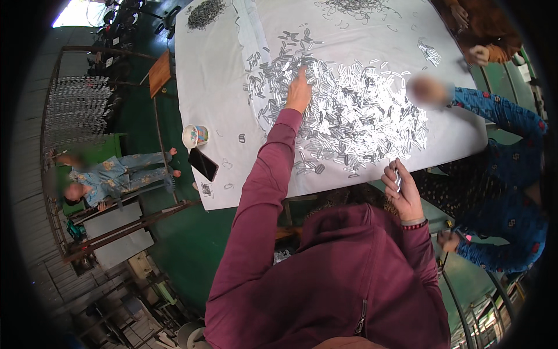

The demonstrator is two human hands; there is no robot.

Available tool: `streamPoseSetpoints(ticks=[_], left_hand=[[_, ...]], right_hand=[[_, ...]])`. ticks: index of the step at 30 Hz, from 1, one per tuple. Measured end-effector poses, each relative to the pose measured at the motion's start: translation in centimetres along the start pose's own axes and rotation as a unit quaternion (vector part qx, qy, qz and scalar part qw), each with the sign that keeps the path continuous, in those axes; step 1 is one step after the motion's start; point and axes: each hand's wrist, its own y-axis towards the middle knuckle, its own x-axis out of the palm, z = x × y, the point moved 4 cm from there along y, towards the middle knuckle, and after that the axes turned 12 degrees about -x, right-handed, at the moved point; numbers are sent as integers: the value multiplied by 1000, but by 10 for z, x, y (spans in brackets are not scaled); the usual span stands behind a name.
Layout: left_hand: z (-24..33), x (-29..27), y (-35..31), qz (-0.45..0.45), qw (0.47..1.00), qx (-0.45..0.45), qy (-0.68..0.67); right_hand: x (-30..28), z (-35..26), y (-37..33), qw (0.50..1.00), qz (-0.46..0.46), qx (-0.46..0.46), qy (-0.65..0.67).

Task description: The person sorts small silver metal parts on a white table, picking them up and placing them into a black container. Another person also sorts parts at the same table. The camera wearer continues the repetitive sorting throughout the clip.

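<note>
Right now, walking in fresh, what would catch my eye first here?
First, the big heap of small silvery metal pieces spread over the white table. The person's left hand stretches out into that heap, while the right hand holds a few of the pieces near the table's close edge. A black phone and a small cup sit at the table's left side.

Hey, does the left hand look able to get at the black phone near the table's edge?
Probably yes. The left hand is stretched over the metal pieces, and the black phone lies nearer, uncovered on the white table, beside a small cup.
</note>
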Motion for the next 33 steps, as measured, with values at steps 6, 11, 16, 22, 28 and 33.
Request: streamPoseSetpoints(ticks=[6, 11, 16, 22, 28, 33], left_hand=[[2, -35, -30, 15, 998, -64, 23], [56, -29, -115, -51, 987, -32, -151], [128, -14, -197, -98, 978, 71, -171], [60, 19, -82, 67, 992, -27, -104], [30, 59, -30, 66, 998, -3, -8], [27, 43, -27, -121, 941, -156, -276]], right_hand=[[0, 8, 23, 1000, -6, 7, 26], [-23, 18, 36, 996, -79, 35, 24], [-23, 18, 33, 1000, -21, 9, 11], [-7, -19, 14, 994, -103, 41, 6], [1, -35, -8, 998, -18, -62, 7], [-5, -19, 1, 996, 26, -60, 52]])
